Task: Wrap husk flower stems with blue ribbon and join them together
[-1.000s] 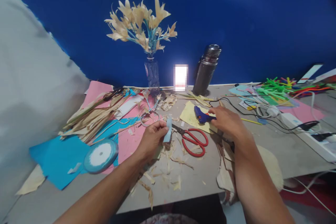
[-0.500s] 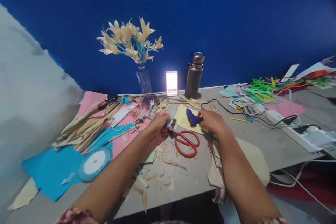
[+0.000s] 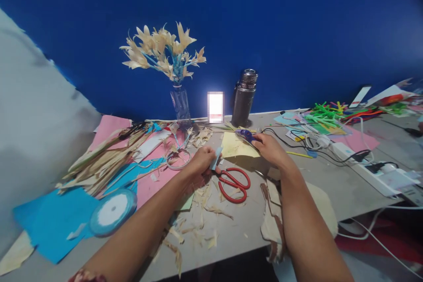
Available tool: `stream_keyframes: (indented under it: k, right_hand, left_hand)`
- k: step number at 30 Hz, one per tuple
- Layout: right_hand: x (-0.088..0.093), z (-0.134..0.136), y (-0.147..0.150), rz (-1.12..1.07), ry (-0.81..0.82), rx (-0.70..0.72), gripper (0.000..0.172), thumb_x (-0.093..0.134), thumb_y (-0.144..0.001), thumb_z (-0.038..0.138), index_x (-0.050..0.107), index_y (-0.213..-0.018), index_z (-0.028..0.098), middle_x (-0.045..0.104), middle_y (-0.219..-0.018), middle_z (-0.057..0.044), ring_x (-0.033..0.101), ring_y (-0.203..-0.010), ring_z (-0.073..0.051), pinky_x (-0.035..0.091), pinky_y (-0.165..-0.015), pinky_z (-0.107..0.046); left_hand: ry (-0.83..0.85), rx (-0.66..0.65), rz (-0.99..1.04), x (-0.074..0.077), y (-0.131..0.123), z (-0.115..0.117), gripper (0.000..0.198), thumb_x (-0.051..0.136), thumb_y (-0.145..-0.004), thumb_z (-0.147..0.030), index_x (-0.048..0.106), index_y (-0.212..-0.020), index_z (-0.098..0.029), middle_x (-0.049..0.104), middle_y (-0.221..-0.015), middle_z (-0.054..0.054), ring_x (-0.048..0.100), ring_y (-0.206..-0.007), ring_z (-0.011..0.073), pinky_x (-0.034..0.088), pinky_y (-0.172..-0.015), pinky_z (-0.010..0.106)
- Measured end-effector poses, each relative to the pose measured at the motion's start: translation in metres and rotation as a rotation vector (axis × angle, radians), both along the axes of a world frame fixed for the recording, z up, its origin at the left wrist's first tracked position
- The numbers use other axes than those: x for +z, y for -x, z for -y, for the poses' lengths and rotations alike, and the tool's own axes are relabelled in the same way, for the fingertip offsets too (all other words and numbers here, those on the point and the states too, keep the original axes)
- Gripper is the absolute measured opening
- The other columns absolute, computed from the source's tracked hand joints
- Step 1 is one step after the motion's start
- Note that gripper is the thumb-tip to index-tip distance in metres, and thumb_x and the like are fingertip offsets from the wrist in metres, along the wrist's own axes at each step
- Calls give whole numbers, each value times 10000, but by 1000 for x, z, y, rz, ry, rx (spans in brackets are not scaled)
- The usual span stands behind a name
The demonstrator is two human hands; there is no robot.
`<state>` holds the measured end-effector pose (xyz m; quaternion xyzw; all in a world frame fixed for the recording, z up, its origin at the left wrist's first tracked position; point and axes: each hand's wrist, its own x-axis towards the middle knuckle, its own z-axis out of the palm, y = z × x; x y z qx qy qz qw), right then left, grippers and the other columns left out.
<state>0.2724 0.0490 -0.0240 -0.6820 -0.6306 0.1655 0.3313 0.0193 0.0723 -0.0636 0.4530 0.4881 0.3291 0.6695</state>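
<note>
My left hand is closed, pinching a short light-blue strip that looks like ribbon. My right hand has its fingers on the handle of a blue glue gun, which lies low over a yellow paper sheet. Red-handled scissors rest on the table between my arms, their blades partly hidden near my left hand. Beside my left forearm lies a spool of light-blue ribbon. Dried husk scraps are scattered in front of the scissors.
Husk flowers stand in a clear bottle at the back, with a dark thermos to their right. A husk bundle and coloured paper cover the left side. Cables run to a white power strip at right.
My right hand has moved the glue gun slightly back, tipping it from raised to lying flatter. My left hand keeps hold of the light-blue strip with little movement.
</note>
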Motion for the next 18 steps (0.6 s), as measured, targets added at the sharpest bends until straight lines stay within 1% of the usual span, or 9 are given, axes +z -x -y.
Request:
stream_keyframes:
  k: [4, 6, 7, 9, 12, 13, 15, 18]
  right_hand:
    - [2, -2, -12, -59, -109, -161, 278, 497, -860, 319, 713, -903, 151, 713, -781, -75, 603, -696, -212, 417, -655, -309]
    - [4, -2, -14, -206, -189, -197, 295, 523, -852, 394, 692, -851, 152, 677, -732, -57, 573, -659, -193, 409, -617, -298]
    - [5, -2, -14, -331, -229, -184, 295, 561, -833, 429, 678, -819, 159, 656, -711, -43, 559, -640, -179, 408, -598, -288]
    - [7, -1, -11, -625, -273, -97, 307, 652, -778, 482, 649, -775, 175, 613, -663, -11, 528, -587, -147, 404, -550, -265]
    - [11, 2, -6, -969, -277, 52, 346, 747, -719, 504, 644, -834, 195, 596, -650, 14, 526, -541, -125, 424, -495, -245]
    - [12, 3, -5, -1045, -275, 79, 354, 764, -711, 495, 648, -869, 200, 610, -666, 12, 549, -550, -129, 446, -493, -246]
    - [16, 6, -4, -1159, -271, 87, 346, 772, -719, 476, 653, -895, 203, 636, -704, 2, 590, -578, -139, 496, -501, -253]
    - [18, 10, -2, -1244, -207, 81, 312, 760, -750, 467, 660, -867, 196, 651, -743, -8, 605, -593, -131, 536, -510, -248]
  left_hand:
    - [4, -7, 12, 1, 0, -2, 200, 698, -684, -202, 527, -786, -190, 670, -621, 31, 548, -359, 112, 158, -309, 162]
    - [2, -1, 23, 3, -1, -2, 183, 678, -668, -174, 528, -771, -188, 666, -601, 35, 534, -343, 116, 150, -305, 168]
    - [-2, 7, 32, 4, -1, -2, 165, 659, -665, -165, 530, -766, -187, 665, -594, 37, 514, -329, 111, 144, -304, 170]
    - [-16, 36, 59, 6, -1, -1, 126, 614, -663, -152, 541, -761, -182, 661, -580, 39, 448, -302, 83, 135, -305, 172]
    - [-46, 87, 119, 8, 0, -1, 106, 570, -657, -146, 560, -760, -170, 635, -548, 26, 338, -295, 45, 156, -318, 170]
    - [-55, 102, 139, 9, 0, -1, 104, 567, -649, -144, 556, -749, -171, 618, -528, 17, 322, -300, 42, 172, -323, 169]
    - [-69, 138, 173, 11, 1, -2, 99, 568, -638, -147, 523, -718, -183, 576, -489, -8, 306, -307, 41, 190, -332, 168]
    - [-82, 189, 201, 14, 2, -4, 133, 587, -636, -166, 470, -688, -200, 518, -449, -42, 311, -304, 42, 174, -337, 161]
